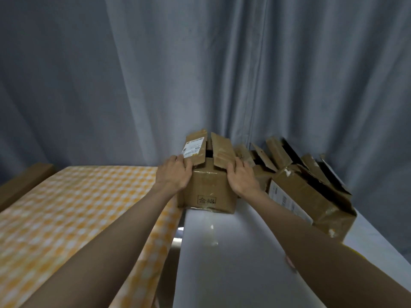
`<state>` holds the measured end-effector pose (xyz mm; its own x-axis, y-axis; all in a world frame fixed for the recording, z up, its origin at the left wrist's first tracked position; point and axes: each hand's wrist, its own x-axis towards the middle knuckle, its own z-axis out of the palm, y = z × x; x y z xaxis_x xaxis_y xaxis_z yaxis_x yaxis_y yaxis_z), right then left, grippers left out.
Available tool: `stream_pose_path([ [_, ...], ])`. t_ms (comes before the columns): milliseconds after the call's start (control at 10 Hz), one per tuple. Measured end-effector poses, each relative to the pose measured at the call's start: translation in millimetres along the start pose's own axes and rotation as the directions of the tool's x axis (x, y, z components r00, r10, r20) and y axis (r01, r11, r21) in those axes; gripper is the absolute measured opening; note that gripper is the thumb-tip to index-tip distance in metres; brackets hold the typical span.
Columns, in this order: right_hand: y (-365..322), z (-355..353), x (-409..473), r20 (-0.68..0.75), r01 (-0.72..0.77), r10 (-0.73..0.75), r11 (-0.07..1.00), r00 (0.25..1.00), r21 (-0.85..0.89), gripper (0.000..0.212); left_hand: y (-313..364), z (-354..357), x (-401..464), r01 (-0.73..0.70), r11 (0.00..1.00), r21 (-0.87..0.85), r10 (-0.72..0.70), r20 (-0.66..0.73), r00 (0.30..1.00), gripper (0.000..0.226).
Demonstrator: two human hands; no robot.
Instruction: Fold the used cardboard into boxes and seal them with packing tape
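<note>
I have a small cardboard box (209, 187) between my two hands, and it stands at the far end of the white table (233, 263), its left bottom corner right at the table's edge beside the checked cloth (73, 207). My left hand (174, 172) lies against the box's upper left corner, fingers curled over the edge where the left top flap (195, 150) begins; that flap carries a white shipping label (193, 148) and stands half raised. My right hand (241, 176) grips the upper right corner in the same way, fingers wrapped over the edge at the foot of the right top flap (222, 153), which is also tilted up. The two flaps do not meet, and a dark gap shows between them. The near face of the box bears a printed stamp (206, 200) low down. Just to the right of my box, touching or nearly touching it, a second box (258, 172) sits with its flaps open, and beyond that a larger crumpled box (311, 196) leans on its side with torn flaps sticking up. A grey curtain (200, 74) hangs close behind all three. On the far left, a flat brown piece of cardboard (24, 183) lies beside the yellow and white cloth.
</note>
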<state>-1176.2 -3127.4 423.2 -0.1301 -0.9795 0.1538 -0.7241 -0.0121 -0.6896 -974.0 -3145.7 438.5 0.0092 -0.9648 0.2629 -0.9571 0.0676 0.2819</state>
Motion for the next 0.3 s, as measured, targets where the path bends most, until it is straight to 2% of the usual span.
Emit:
stream_pose_path([
  [200,-27,-41,-26,-0.088,0.185,-0.202,0.968,0.975,-0.171,0.048,19,-42,-23,-0.17,0.975,0.144,0.19,-0.137,0.972,0.043],
  [300,-37,-58,-43,-0.102,0.246,-0.279,0.934,0.955,-0.259,0.046,24,-55,-38,-0.182,0.959,0.216,0.217,-0.151,0.965,0.046],
])
